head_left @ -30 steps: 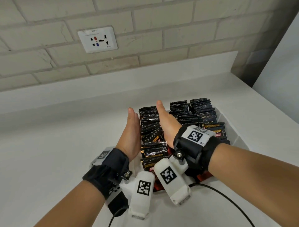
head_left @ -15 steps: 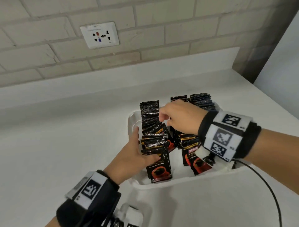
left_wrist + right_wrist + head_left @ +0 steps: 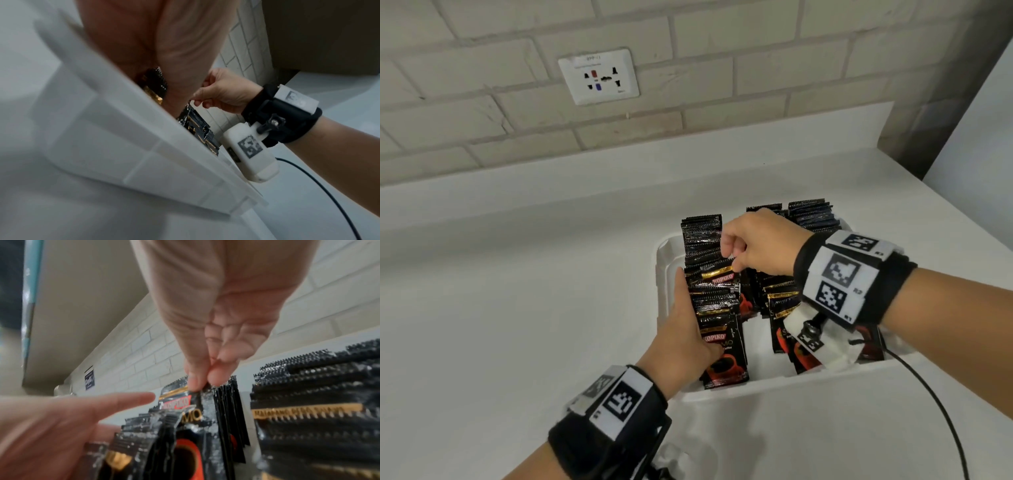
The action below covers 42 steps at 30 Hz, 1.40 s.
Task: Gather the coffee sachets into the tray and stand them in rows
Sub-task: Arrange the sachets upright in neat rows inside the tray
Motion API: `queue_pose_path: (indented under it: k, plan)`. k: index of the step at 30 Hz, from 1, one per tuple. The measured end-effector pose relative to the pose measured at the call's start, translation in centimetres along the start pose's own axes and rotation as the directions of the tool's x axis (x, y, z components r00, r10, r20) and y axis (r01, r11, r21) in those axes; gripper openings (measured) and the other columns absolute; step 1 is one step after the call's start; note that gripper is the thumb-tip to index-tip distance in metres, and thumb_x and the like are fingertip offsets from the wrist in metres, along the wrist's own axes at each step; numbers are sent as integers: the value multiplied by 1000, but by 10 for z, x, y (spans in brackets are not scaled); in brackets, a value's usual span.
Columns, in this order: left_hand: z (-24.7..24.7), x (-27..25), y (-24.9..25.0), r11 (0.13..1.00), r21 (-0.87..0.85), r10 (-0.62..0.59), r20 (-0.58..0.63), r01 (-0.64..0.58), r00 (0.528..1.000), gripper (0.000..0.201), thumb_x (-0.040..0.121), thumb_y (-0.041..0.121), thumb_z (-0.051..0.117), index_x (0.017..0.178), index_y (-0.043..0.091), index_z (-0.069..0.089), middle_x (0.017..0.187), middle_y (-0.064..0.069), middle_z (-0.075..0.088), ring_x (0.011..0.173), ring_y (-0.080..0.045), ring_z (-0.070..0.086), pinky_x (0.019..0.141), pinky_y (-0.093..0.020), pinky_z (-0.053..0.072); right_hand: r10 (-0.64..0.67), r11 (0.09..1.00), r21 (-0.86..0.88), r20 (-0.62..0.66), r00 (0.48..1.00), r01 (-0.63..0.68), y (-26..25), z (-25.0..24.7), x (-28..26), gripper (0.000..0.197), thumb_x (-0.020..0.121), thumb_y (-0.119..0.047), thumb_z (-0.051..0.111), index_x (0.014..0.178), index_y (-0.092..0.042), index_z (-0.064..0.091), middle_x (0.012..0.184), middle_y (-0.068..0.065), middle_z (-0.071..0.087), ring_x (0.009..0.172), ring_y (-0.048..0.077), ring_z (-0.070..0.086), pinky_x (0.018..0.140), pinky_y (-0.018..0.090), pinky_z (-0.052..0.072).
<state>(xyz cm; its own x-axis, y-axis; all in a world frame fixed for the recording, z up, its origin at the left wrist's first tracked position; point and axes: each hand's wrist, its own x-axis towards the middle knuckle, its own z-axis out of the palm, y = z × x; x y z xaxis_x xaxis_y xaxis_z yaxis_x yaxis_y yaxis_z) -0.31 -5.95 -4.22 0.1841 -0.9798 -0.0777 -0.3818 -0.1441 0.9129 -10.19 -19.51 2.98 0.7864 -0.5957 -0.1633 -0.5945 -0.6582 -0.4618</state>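
A white tray (image 3: 756, 385) on the counter holds black coffee sachets standing on edge in rows. The left row (image 3: 702, 236) leans, its front sachets (image 3: 726, 363) showing red cups. My left hand (image 3: 693, 317) lies flat against the left side of this row, fingers straight. My right hand (image 3: 731, 258) pinches the top edge of one sachet (image 3: 179, 395) in the middle of the row, thumb and forefinger closed on it in the right wrist view (image 3: 200, 383). More sachets (image 3: 811, 212) stand in rows behind and under my right wrist. The tray wall (image 3: 144, 154) fills the left wrist view.
The tray sits on a white counter (image 3: 517, 308) against a brick wall with a socket plate (image 3: 599, 77). A black cable (image 3: 935, 407) runs from my right wrist over the tray's front corner. A white panel (image 3: 983, 130) bounds the right side.
A second ago both hands stood flat on either side of the left row. My right hand has since curled and pinched a sachet top; my left hand has drawn back along the row's side.
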Motion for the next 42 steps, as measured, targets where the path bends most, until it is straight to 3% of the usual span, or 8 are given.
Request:
queue_pose_path:
  k: [9,12,16,19,23,29,37,42]
  plan:
    - [5,4,-9,999,41,18,-63,-15,998,109,68,-11,64,121,59,0,114,-5,55,95,-16,62,79,-38,55,8,981,195,-30,1000,-2,-4,11,-1,11,83,-3,64,94,-8,65,81,8,69,61,8,61,57,7,48]
    - [7,5,-10,998,29,61,-83,-59,995,107,66,-10,66,122,58,5,114,-3,54,99,-16,61,82,-39,55,28,975,219,-12,1000,-25,-5,7,-5,22,90,-8,56,110,-10,63,96,7,67,79,15,66,76,22,55]
    - [10,5,-10,993,31,114,-96,-111,989,101,70,-15,63,118,57,11,110,2,53,98,-11,60,82,-29,54,58,976,211,11,998,-59,-5,-1,-18,42,93,-21,52,133,-17,44,119,1,57,93,10,55,92,22,41]
    - [12,5,-9,991,14,130,-85,-129,988,98,72,-15,63,116,57,13,109,5,54,94,-5,61,77,-21,52,72,967,237,102,992,-95,-2,4,-36,38,90,-25,57,125,-18,45,109,2,60,90,13,60,90,28,46]
    - [13,7,-9,988,-4,156,-85,-157,984,89,70,-16,66,119,44,22,106,10,53,91,1,61,73,-18,52,47,991,115,149,988,-65,3,18,-47,37,84,-25,65,117,-20,52,97,-5,54,73,2,49,68,15,41]
    - [12,7,-11,986,11,169,-61,-169,984,102,68,-18,67,124,48,14,112,14,49,101,5,57,76,-13,49,-75,987,-126,180,981,99,-6,26,-46,47,83,-28,66,125,-22,48,99,-8,34,92,8,40,82,22,39]
    - [11,8,-27,994,68,87,-47,-84,995,119,69,3,71,143,43,-12,138,-4,39,124,-19,48,98,-42,47,-101,940,-301,200,975,159,-14,30,-41,35,87,-26,62,118,-16,51,117,1,40,94,19,49,73,29,41]
    - [12,8,-24,985,158,80,-53,-70,995,124,71,0,75,144,37,-19,148,0,23,127,-7,39,102,-37,44,-117,943,-289,184,976,167,-15,27,-40,10,87,-20,60,94,-13,59,105,-1,51,91,18,54,74,32,47]
